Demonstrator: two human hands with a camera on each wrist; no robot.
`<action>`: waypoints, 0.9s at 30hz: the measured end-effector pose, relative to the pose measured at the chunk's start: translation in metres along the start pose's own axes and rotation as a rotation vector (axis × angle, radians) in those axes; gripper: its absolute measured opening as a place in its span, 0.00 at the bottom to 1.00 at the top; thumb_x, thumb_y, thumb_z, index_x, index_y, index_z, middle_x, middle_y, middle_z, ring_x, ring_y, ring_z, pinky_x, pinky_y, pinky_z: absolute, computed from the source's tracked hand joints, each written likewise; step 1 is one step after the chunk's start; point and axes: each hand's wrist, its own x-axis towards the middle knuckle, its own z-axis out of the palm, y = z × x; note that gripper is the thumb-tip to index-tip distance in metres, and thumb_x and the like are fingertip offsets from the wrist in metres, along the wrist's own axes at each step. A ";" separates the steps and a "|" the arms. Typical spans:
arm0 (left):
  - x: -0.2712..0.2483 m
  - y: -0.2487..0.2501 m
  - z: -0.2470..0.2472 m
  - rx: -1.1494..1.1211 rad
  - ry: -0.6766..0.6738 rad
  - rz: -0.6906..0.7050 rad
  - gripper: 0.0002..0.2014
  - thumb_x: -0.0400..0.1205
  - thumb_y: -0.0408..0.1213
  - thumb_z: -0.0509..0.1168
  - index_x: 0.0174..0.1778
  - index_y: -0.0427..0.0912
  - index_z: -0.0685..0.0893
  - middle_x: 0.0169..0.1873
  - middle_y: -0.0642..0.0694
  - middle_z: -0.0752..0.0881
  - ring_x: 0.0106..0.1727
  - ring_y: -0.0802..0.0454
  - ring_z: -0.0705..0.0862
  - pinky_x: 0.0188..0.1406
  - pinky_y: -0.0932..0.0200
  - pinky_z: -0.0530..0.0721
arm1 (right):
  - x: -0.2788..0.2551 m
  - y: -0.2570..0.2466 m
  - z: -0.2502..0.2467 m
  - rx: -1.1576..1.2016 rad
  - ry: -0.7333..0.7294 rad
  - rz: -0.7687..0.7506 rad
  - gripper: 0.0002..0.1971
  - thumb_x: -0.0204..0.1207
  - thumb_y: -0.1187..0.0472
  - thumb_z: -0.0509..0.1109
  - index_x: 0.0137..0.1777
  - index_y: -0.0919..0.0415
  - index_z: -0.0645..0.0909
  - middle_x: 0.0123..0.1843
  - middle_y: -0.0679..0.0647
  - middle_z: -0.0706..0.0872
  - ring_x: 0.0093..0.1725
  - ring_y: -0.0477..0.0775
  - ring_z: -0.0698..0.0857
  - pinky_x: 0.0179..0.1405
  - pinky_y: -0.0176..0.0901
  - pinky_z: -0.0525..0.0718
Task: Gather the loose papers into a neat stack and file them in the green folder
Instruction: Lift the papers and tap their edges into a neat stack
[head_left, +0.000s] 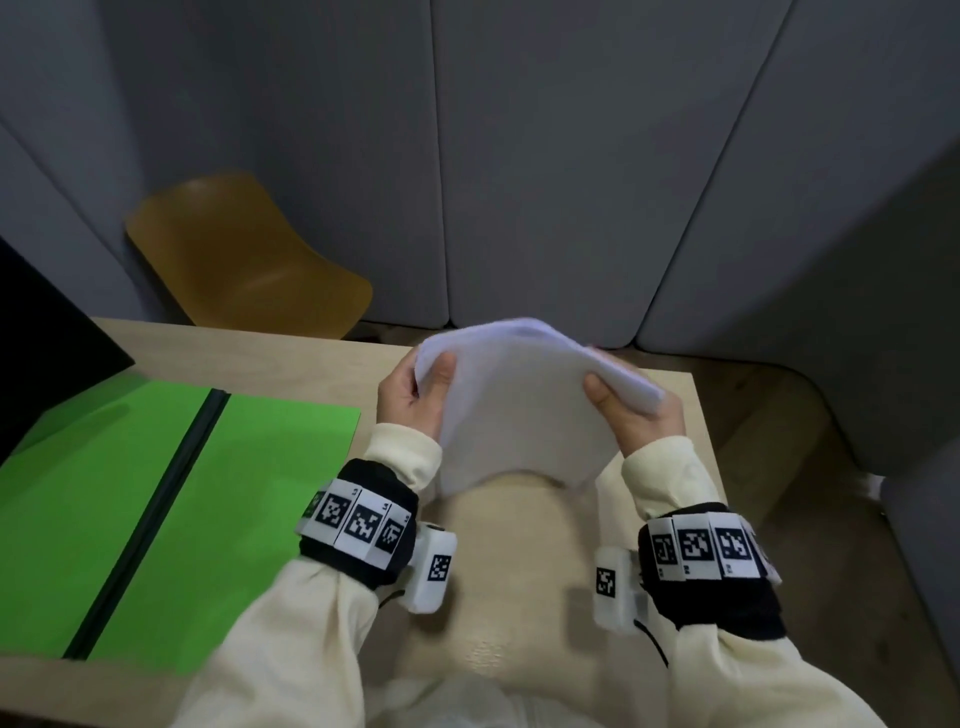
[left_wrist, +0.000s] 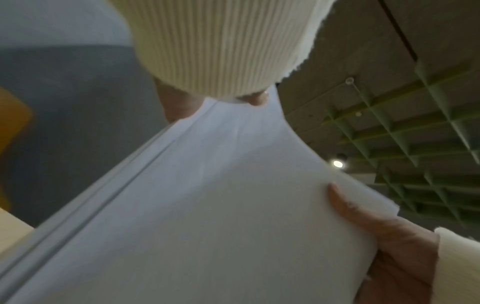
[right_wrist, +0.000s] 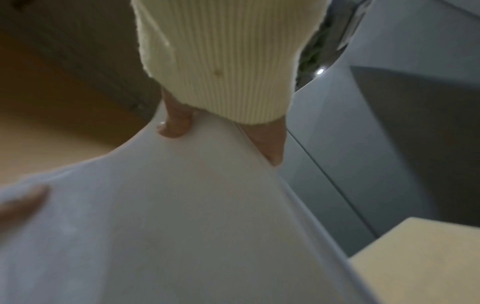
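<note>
Gripping paper stack (head_left: 519, 410) by both side edges, left hand (head_left: 410, 397) and right hand (head_left: 631, 421) clamping it above table (head_left: 311, 353), beside open green folder (head_left: 171, 499).

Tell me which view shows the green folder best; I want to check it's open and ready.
The head view: the green folder lies open flat on the table, left of the paper stack that the left hand and right hand hold. Neither wrist view shows the folder; paper and sleeves fill them.
</note>
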 end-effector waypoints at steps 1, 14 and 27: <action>0.002 -0.004 -0.003 0.022 0.004 0.004 0.09 0.83 0.38 0.63 0.37 0.49 0.82 0.31 0.58 0.82 0.27 0.77 0.78 0.34 0.72 0.78 | 0.001 0.005 0.000 -0.018 0.015 0.030 0.12 0.72 0.61 0.74 0.54 0.65 0.85 0.35 0.47 0.86 0.36 0.47 0.85 0.32 0.34 0.83; 0.008 0.017 -0.008 0.169 0.258 0.115 0.16 0.78 0.39 0.70 0.26 0.50 0.73 0.21 0.56 0.70 0.22 0.65 0.69 0.25 0.70 0.69 | 0.005 -0.006 -0.002 -0.096 0.076 -0.090 0.12 0.71 0.64 0.76 0.32 0.47 0.82 0.26 0.40 0.84 0.23 0.30 0.81 0.26 0.23 0.79; -0.001 0.071 -0.009 0.955 -0.482 0.490 0.17 0.71 0.56 0.62 0.41 0.47 0.87 0.33 0.44 0.89 0.41 0.38 0.85 0.38 0.49 0.84 | -0.007 -0.052 0.006 -0.290 -0.253 -0.243 0.07 0.69 0.64 0.77 0.43 0.69 0.88 0.36 0.61 0.90 0.35 0.48 0.85 0.39 0.49 0.87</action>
